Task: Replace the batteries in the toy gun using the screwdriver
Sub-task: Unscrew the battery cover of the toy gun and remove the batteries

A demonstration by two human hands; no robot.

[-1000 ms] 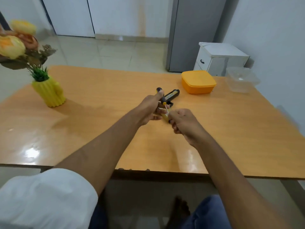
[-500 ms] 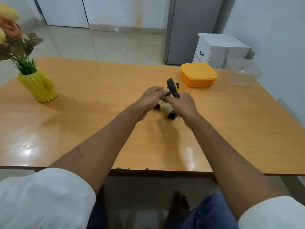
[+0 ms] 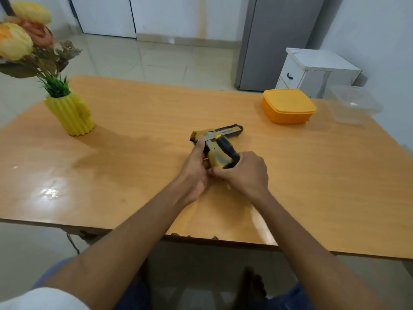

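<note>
On the table [image 3: 134,175], left hand [image 3: 194,173] grips yellow-black toy gun [image 3: 215,139]; right hand [image 3: 245,173] grips black-handled screwdriver [image 3: 226,148].

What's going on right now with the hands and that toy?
Left hand steadies yellow-and-black toy gun on table. Right hand grips black-handled screwdriver against it. Nothing blocking.

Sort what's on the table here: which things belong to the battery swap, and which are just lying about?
Part of the job:
toy gun, steadied by the left hand
screwdriver, gripped in the right hand

Just lying about:
yellow vase with flowers
orange box, lid on
clear tub

No batteries can be seen.
</note>
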